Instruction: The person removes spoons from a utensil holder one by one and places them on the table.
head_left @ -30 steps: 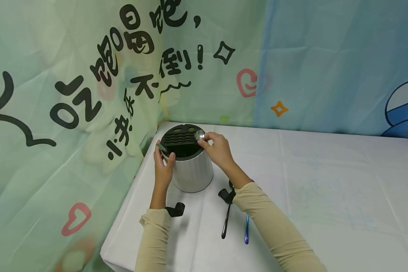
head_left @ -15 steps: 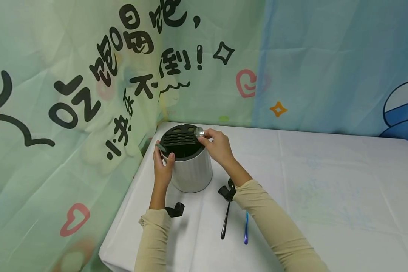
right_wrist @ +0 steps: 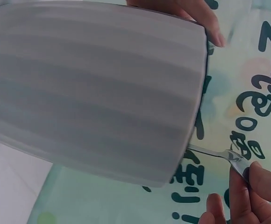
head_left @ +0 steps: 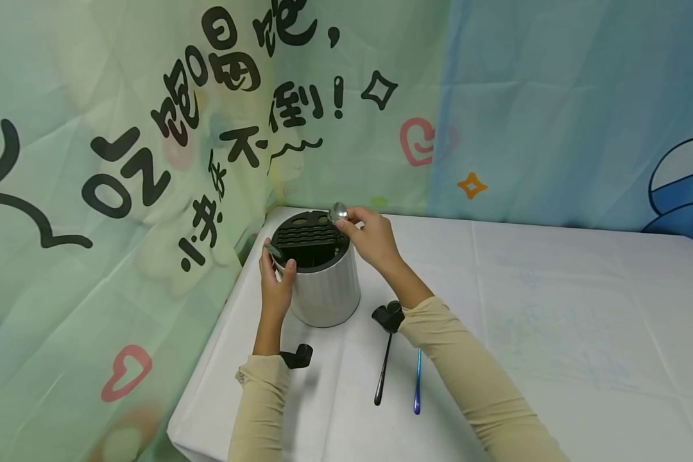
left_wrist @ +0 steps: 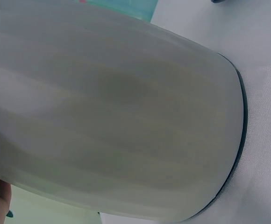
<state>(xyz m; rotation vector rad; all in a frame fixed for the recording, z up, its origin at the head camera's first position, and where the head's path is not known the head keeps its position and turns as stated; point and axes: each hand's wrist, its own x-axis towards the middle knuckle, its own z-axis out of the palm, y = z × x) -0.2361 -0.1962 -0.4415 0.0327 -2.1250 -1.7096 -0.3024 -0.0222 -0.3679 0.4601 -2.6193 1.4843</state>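
A round white ribbed utensil holder (head_left: pixel 326 298) with a black slotted top stands on the table. My left hand (head_left: pixel 276 292) grips its left side, thumb at the rim, beside a dark greenish rounded piece (head_left: pixel 274 252) sticking up at the edge. In the left wrist view the holder's wall (left_wrist: pixel 126 116) fills most of the picture. My right hand (head_left: pixel 375 240) pinches a silver spoon (head_left: pixel 337 212) by its bowl, above the right part of the top. Seen from the right wrist, the spoon's handle (right_wrist: pixel 205 150) runs down behind the holder's rim, its lower end hidden.
In front of the holder, a dark spoon (head_left: pixel 383 372) and a blue-purple spoon (head_left: pixel 418 385) lie on the white tablecloth (head_left: pixel 554 321), both partly hidden by my right arm. Printed cloth walls (head_left: pixel 352 173) close off the back and left. Black camera mounts (head_left: pixel 297 356) sit at my wrists.
My right hand has shifted slightly up and toward the back with the spoon, whose bowl now sits nearer the far edge of the top. The left hand keeps its place on the utensil holder.
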